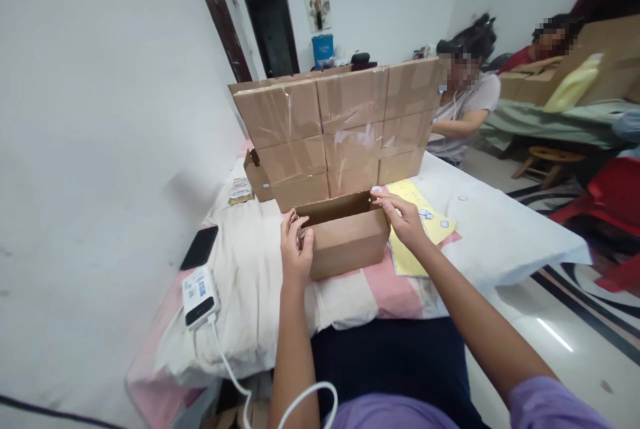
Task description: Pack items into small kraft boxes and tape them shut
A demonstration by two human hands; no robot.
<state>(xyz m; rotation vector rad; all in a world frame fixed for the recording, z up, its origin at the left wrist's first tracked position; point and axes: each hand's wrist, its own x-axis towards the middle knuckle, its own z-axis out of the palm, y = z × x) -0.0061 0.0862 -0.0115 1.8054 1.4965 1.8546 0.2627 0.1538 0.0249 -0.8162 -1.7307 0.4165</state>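
Observation:
An open-topped cardboard box (350,242) stands on the cloth-covered table right in front of me. My left hand (296,246) grips its left end, fingers bent over the top edge and thumb on the near side. At the opposite end, my right hand (403,216) has its fingers curled onto the upper right corner. The box's bottom and most of its inside are hidden. Just behind it rises a large panel of taped cardboard compartments (350,129). A yellow sheet with small stickers (413,252) lies under and beside my right hand.
To the left are a black phone (200,247) and a white power bank (199,292) with a cable trailing toward me. A smaller cardboard box (257,179) stands behind the panel's left side. Two people sit at the right, one near a red chair (617,196).

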